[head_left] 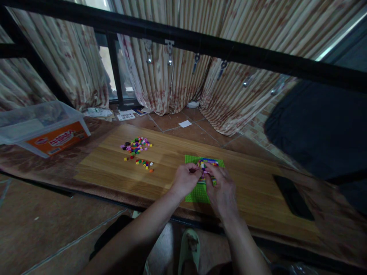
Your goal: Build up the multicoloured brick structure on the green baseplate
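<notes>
A green studded baseplate [197, 194] lies on the wooden board in front of me, bearing a low build of multicoloured toy bricks [213, 162]. My left hand [186, 178] is at the build's left side, its thumb and forefinger pinched together; whatever is between them is too small to make out. From the right, my right hand [223, 189] holds the build, with fingers over its top and the thumb at the near side. Both hands hide much of the build. To the left lies a pile of loose toy bricks [139, 144], with a smaller scatter [145, 164] nearer me.
The wooden board [249, 191] rests on a brown cloth-covered surface. A clear plastic tub [69, 114] with an orange label stands at the left, and a dark flat object [293, 196] lies at the right. A black bar [183, 36] crosses above, before striped curtains [172, 84].
</notes>
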A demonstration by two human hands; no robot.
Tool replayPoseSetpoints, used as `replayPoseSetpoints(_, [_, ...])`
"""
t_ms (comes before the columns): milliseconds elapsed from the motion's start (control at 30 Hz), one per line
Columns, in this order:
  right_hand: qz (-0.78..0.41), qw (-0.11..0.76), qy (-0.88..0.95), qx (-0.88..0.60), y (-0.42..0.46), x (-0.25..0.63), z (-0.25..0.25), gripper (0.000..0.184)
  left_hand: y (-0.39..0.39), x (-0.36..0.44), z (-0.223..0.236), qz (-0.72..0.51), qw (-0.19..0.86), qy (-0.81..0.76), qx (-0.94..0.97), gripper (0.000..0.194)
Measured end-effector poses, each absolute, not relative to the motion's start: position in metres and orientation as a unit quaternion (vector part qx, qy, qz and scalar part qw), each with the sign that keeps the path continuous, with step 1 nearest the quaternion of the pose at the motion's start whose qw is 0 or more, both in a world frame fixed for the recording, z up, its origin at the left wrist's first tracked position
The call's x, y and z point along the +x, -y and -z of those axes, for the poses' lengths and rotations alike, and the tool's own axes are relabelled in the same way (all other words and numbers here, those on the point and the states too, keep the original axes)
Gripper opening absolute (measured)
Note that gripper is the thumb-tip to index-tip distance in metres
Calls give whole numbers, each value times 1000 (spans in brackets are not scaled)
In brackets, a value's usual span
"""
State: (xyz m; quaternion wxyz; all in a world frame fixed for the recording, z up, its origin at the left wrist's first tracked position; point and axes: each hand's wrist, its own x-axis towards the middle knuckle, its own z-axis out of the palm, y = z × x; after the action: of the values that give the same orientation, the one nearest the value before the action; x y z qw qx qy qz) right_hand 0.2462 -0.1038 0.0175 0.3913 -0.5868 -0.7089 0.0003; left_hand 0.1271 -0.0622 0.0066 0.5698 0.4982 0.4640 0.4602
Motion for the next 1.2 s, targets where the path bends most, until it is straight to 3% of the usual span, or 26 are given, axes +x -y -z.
replayPoseSetpoints(1200, [15,401,702,-588,104,248,-17,27,61,128,-3,-426,498,-494,571,11])
